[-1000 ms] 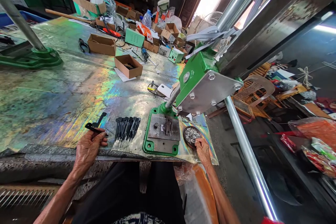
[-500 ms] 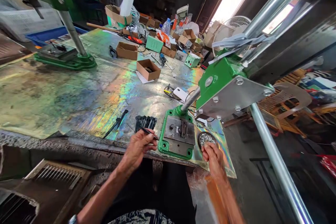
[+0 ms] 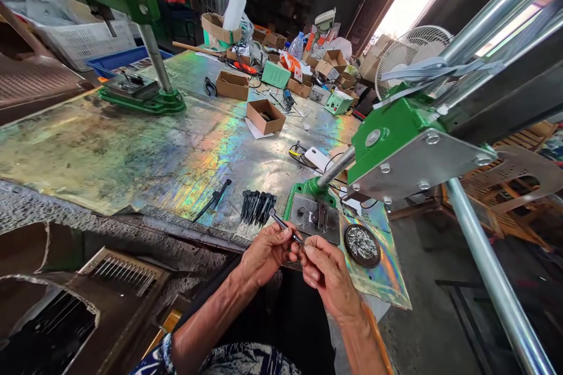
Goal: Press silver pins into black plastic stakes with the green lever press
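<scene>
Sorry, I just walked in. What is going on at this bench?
A person at a metal-topped bench holds a slim dark part in the left hand, while the right hand's fingers meet its tip. Nearby lie black tapered spikes, a green press's steel plate and a round dish of small metal pieces.

Your left hand (image 3: 266, 255) and right hand (image 3: 328, 281) are bare, their skin deeply creased across the knuckles and backs, and your left forearm (image 3: 206, 328) and right forearm (image 3: 360, 337) are bare as well. Your short left sleeve (image 3: 163, 356) carries a navy-and-white print that continues across your shirt front (image 3: 250, 360), above the plain black garment over your lap (image 3: 303, 334)
</scene>
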Action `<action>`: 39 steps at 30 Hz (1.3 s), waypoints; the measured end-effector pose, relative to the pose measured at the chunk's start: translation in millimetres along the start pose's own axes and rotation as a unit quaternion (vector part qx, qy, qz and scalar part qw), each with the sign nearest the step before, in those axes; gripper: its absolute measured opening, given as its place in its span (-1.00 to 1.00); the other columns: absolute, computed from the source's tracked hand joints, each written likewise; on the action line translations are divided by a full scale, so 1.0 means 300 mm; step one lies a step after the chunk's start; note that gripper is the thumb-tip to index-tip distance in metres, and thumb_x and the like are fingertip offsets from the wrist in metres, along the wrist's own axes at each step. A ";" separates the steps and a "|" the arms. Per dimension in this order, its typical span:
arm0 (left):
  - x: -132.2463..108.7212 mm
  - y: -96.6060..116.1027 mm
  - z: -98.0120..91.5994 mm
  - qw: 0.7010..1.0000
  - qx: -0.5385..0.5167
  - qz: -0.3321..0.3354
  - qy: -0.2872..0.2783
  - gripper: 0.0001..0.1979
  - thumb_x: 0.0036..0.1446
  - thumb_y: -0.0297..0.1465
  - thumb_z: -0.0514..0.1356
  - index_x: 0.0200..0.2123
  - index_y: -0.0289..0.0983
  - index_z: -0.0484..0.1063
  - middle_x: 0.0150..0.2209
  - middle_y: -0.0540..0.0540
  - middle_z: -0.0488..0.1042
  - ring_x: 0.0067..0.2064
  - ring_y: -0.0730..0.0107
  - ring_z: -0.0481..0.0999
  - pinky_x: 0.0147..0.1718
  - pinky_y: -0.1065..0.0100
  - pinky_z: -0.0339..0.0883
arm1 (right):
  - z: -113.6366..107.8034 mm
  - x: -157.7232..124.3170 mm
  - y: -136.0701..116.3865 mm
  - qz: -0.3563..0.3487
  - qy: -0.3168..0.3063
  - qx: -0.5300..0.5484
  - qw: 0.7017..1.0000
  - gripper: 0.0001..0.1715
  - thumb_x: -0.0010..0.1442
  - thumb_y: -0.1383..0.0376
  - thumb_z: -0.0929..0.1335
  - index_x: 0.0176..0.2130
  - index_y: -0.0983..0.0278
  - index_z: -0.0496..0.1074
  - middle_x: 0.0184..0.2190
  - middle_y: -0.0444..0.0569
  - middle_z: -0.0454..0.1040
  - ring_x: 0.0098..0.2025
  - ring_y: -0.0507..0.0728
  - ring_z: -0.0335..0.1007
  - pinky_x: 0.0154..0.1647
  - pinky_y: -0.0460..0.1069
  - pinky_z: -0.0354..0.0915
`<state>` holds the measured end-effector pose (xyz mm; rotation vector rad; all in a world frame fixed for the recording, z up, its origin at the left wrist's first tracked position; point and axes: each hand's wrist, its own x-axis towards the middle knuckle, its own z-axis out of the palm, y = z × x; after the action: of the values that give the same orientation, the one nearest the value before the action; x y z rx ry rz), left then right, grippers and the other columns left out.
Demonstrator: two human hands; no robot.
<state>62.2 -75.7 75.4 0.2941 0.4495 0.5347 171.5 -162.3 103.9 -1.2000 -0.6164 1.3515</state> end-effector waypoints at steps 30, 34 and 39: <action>0.027 0.005 -0.015 0.946 0.296 0.130 -0.014 -0.71 -0.01 -0.24 0.24 -0.33 -0.35 0.33 -0.52 -0.03 0.40 -0.52 0.45 0.41 -0.53 0.42 0.34 | -0.031 0.041 0.047 0.055 0.086 0.027 0.994 -0.58 -0.08 0.12 0.50 -0.50 0.36 0.31 -0.56 -0.16 0.21 -0.64 -0.15 -0.15 -0.68 -0.20 -0.21; 0.053 -0.017 -0.006 0.919 0.356 0.168 0.011 -0.76 0.02 -0.26 0.19 -0.34 -0.34 0.33 -0.47 -0.04 0.41 -0.49 0.45 0.42 -0.52 0.43 0.33 | -0.043 0.065 0.059 0.046 0.121 0.061 0.990 -0.60 -0.13 0.15 0.52 -0.52 0.37 0.34 -0.57 -0.16 0.22 -0.64 -0.16 -0.16 -0.68 -0.20 -0.20; 0.097 -0.051 -0.024 0.867 0.454 0.206 0.032 -0.86 0.09 -0.34 0.10 -0.32 -0.30 0.34 -0.52 0.02 0.39 -0.50 0.52 0.39 -0.46 0.46 0.29 | -0.060 0.087 0.071 0.038 0.148 0.117 0.981 -0.64 -0.25 0.22 0.54 -0.52 0.40 0.42 -0.57 -0.13 0.24 -0.63 -0.16 -0.16 -0.68 -0.21 -0.17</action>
<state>87.4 -71.1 53.6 1.3083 0.6935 0.7243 184.4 -147.0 71.2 -1.2104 -0.1963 1.2384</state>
